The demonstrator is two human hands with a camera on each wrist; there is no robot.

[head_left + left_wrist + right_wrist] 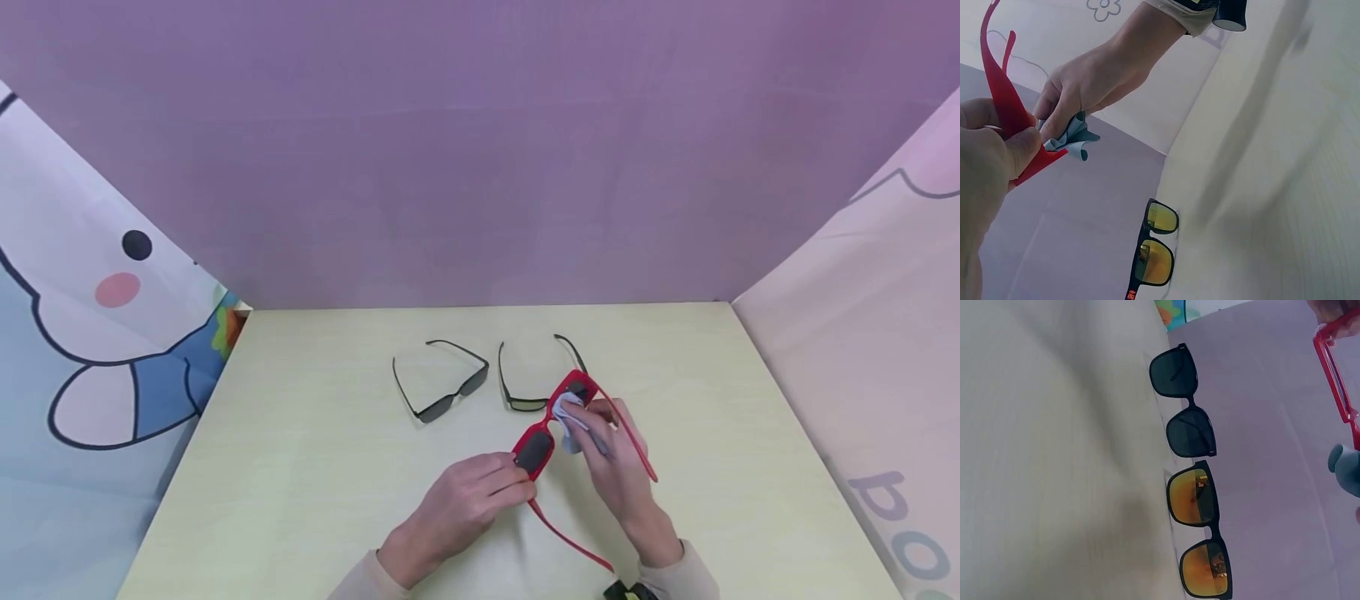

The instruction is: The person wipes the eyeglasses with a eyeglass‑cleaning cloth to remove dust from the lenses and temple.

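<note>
Red-framed sunglasses [534, 451] with dark lenses are held up above the table, tilted, their temples spread toward the person. My left hand [480, 500] pinches the frame at the outer edge of the lower-left lens, thumb on one side and fingers on the other, as the left wrist view shows. My right hand [617, 458] pinches a light blue cloth [567, 408] against the upper-right lens, near the nose bridge. In the left wrist view the cloth [1077, 136] hangs in folds from the right fingers. Part of that lens is hidden behind cloth and fingers.
Two black-framed sunglasses stand on the pale table [300, 467] behind the hands: a dark-lensed pair [437, 408] on the left and a pair with yellow-orange lenses [1194, 497] on the right. A purple backdrop [480, 167] rises at the table's back edge, with printed cloth on both sides.
</note>
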